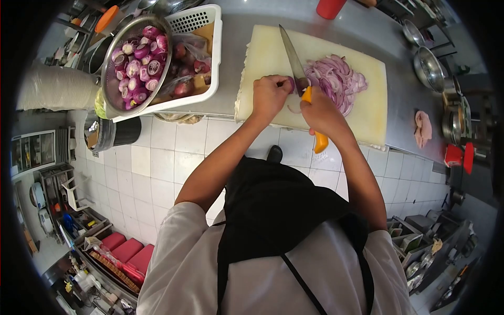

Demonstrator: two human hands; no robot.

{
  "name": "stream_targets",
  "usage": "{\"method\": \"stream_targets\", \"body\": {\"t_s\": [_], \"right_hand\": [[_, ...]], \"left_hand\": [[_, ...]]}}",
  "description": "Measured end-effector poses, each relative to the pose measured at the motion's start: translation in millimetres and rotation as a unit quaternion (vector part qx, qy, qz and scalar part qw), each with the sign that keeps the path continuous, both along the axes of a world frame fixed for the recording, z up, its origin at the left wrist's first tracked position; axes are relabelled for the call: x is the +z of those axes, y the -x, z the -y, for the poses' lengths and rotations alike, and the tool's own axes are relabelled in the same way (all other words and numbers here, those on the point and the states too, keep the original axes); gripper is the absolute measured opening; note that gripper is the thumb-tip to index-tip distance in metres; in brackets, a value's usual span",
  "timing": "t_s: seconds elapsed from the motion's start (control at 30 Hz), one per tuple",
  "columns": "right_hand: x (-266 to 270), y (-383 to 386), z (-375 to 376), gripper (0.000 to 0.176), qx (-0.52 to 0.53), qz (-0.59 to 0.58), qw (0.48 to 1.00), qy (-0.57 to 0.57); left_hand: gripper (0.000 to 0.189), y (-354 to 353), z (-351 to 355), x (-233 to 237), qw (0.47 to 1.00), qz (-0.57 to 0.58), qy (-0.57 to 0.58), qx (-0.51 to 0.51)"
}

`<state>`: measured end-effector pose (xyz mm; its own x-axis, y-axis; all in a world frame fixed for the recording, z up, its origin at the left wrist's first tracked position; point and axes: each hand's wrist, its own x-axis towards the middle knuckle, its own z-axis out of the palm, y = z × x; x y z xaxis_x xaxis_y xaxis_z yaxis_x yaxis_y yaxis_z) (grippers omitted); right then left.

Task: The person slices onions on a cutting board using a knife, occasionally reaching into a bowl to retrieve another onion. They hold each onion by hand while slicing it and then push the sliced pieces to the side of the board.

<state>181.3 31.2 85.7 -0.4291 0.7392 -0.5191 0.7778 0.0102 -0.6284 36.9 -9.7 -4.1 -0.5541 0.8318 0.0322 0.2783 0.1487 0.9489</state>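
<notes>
Now left hand (269, 95) pins an onion piece (290, 84); right hand (321, 113) grips the knife (295, 62) on the cutting board (265, 50)

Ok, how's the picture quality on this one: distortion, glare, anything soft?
Head view: strong fisheye bows the cutting board and steel counter, black vignette all round; light bright and even, mild sheen on the steel; left hand, right hand, knife and onion sharp.

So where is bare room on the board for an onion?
The board is bare at its left, from its edge to the left hand, and along its right edge past the slices. Around knife and onion it is crowded.
</notes>
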Motion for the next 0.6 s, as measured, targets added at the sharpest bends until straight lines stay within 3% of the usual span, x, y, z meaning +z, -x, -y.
{"method": "stream_targets", "body": {"t_s": [0.1,0.2,0.27,0.6], "right_hand": [[17,1,12,0.035,0.001,0.012,1.000,0.009],[-51,1,12,0.036,0.023,0.009,0.994,-0.103],[-59,6,2,0.036,0.020,0.001,0.995,-0.098],[28,1,14,0.037,0.002,0.012,1.000,0.023]], "left_hand": [[0.019,-1,0,-1,1.000,0.004,-0.005,0.005],[0.018,-2,-1,-4,1.000,0.008,-0.002,0.011],[0.017,-1,-2,-5,1.000,-0.004,-0.003,0.011],[0.014,-2,2,-4,0.999,0.005,-0.033,0.002]]}}
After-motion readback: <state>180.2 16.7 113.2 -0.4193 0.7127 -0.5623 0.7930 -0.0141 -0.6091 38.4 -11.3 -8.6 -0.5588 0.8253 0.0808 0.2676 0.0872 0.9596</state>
